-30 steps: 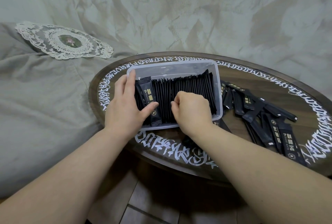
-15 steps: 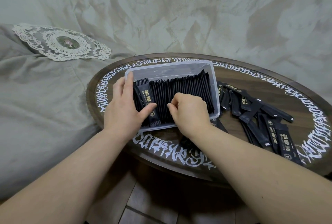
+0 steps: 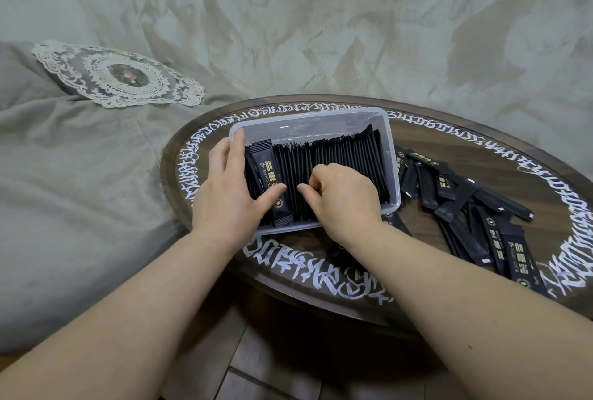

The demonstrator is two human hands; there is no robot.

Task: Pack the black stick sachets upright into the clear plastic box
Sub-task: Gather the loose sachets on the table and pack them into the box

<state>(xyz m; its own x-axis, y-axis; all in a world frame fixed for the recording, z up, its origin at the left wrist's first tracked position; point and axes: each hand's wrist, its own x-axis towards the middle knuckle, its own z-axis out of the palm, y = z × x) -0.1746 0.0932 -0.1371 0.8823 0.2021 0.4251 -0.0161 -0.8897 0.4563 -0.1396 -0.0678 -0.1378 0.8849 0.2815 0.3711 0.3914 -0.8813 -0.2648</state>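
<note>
Round lettered table (image 3: 481,155), clear box (image 3: 308,117), grey bedding (image 3: 80,191)

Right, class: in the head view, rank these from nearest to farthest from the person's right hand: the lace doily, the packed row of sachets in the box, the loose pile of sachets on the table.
From the right hand:
1. Packed row of sachets, in the clear box, under the fingers.
2. Loose pile of sachets, on the table to the right.
3. Lace doily, far left on the grey fabric.
</note>
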